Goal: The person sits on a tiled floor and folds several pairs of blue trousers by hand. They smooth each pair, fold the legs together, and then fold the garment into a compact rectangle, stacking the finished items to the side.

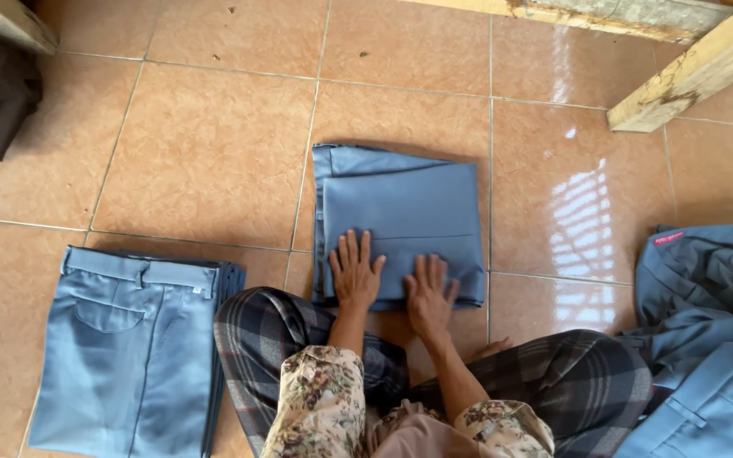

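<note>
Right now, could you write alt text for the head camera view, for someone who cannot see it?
A seated person presses both hands, left hand and right hand, flat on folded blue-grey trousers on a tiled floor. A folded stack lies to their left, an unfolded heap to their right.

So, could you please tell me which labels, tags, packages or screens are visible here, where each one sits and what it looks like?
Small pink-red rectangular label: on the top edge of the crumpled blue-grey garment pile at the right; writing too small to tell.
Small pale tag: at the waistband of the stacked blue-grey trousers at the left.
No packages, signs or screens in view.
</note>
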